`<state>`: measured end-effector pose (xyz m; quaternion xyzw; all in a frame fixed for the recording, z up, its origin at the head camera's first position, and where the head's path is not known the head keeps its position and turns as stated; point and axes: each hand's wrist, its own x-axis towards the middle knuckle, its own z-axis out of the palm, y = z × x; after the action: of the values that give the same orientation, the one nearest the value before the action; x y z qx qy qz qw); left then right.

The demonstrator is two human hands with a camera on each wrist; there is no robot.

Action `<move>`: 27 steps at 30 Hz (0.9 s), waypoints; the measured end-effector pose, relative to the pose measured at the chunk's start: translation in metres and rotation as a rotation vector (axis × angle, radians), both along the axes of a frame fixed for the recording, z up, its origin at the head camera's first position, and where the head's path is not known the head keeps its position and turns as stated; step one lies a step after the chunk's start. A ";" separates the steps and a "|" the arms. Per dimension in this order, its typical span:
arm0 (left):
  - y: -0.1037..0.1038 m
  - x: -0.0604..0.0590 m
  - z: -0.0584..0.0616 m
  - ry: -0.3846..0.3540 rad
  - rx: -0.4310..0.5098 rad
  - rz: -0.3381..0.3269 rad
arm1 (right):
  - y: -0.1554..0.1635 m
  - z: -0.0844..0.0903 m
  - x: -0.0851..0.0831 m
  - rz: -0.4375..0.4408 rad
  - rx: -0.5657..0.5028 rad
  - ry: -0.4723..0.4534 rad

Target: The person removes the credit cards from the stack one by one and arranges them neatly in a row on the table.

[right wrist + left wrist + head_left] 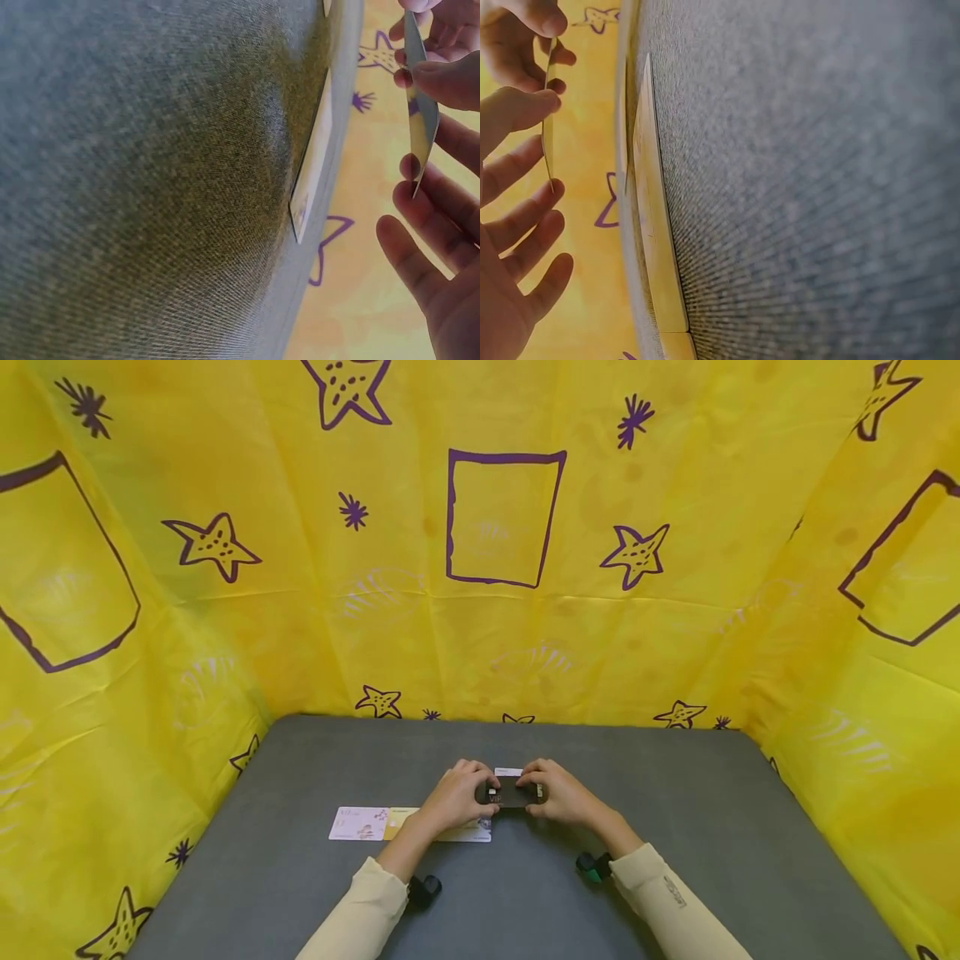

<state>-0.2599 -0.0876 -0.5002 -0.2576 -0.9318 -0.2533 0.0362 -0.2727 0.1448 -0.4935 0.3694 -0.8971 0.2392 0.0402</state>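
- Already, on your grey table (675,827), a row of pale cards (360,823) lies flat beside your left wrist; that much looks dealt
- both hands, left hand (453,797) and right hand (564,796), pinch one end each
- the dark VIP card (512,792) sits lifted between them, unplaced; I judge placing remains

A grey table (675,827) fills the lower frame; yellow sheeting (300,568) with purple stars and rectangles walls it round.
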 end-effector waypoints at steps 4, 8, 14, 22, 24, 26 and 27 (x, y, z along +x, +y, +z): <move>0.001 0.005 0.002 -0.026 0.002 -0.009 | 0.002 -0.001 0.003 0.002 0.004 -0.018; 0.001 0.009 0.002 -0.047 -0.002 -0.008 | 0.003 -0.003 0.006 0.015 0.007 -0.035; 0.004 0.013 0.000 -0.037 -0.038 0.000 | 0.005 -0.004 0.008 0.025 0.011 -0.036; 0.006 0.014 -0.002 -0.022 -0.071 -0.015 | 0.007 -0.007 0.012 0.015 0.033 -0.089; 0.007 0.014 -0.003 -0.029 -0.086 -0.029 | 0.007 -0.008 0.013 0.016 0.041 -0.107; 0.008 0.015 -0.003 -0.044 -0.100 -0.042 | 0.008 -0.009 0.014 0.018 0.047 -0.123; 0.008 0.015 -0.004 -0.050 -0.110 -0.046 | 0.009 -0.009 0.015 0.018 0.048 -0.126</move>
<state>-0.2453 -0.0795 -0.5040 -0.2740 -0.9387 -0.2089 -0.0069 -0.2581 0.1534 -0.5027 0.3625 -0.9000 0.2406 -0.0273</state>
